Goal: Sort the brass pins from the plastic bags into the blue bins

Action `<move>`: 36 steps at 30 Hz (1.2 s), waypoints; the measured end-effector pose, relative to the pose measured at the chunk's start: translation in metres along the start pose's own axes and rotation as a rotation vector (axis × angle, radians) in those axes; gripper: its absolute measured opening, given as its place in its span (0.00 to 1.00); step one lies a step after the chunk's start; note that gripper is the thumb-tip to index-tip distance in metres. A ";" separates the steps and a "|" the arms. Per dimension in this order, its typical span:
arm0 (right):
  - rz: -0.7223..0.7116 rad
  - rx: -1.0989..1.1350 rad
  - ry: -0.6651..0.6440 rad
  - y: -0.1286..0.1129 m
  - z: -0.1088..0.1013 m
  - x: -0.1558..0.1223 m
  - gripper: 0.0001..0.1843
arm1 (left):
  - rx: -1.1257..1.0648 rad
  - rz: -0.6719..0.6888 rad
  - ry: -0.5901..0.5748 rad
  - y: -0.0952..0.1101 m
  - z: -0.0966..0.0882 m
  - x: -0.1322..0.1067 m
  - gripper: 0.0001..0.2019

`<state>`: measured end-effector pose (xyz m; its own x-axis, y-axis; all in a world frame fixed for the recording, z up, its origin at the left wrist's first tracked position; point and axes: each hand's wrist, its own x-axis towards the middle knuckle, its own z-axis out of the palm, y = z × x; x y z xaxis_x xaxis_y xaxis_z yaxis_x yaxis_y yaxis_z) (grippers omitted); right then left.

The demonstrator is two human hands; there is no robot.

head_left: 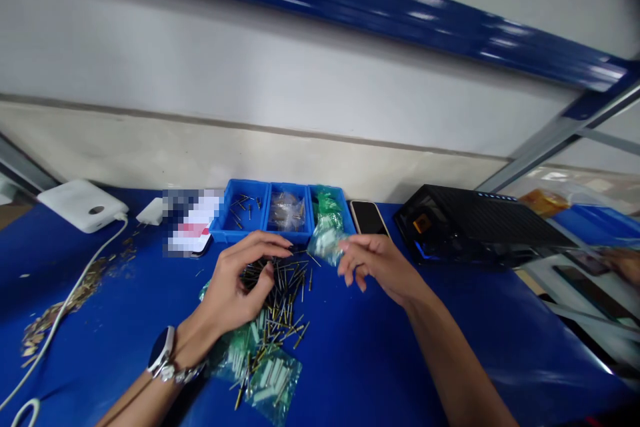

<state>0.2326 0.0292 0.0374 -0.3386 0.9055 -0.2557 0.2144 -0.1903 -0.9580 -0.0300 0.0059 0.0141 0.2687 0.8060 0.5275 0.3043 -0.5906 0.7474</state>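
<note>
1. Fingers: the left hand [227,287] curves, fingers close together, over the brass pins [277,300]; any grip is hidden. The right hand [380,268] pinches a clear plastic bag [325,245] of green-and-white parts, apparently to hold it clear of the pins.
2. Work area: the pins lie heaped on a blue tabletop [360,367], between the hands for easy reach, beside further clear bags [275,380].
3. Beyond: a blue three-compartment tray [239,235] stands just past the hands, seemingly to keep sorted parts apart.
4. Periphery: a smartphone [369,217], a white power bank [83,205] and a black electronic device [480,227] sit along the far edge, away from the pins.
</note>
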 end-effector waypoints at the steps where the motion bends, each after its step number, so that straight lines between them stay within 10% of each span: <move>1: 0.000 0.044 0.083 0.000 -0.003 0.002 0.17 | 0.000 0.000 0.003 0.000 0.000 0.000 0.12; 7: -0.012 -0.261 0.030 -0.002 0.005 -0.002 0.18 | 0.009 0.008 0.022 -0.001 -0.001 0.000 0.11; 17: -0.302 -0.973 -0.201 0.028 0.097 -0.041 0.29 | 0.001 0.024 0.022 -0.001 0.001 0.001 0.11; 36: -0.421 -0.733 0.102 0.020 0.073 -0.007 0.08 | 0.024 -0.037 -0.014 0.000 0.000 0.002 0.09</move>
<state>0.1727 -0.0081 0.0109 -0.4463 0.8822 0.1501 0.6402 0.4320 -0.6352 -0.0295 0.0078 0.0155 0.2692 0.8269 0.4937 0.3365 -0.5610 0.7563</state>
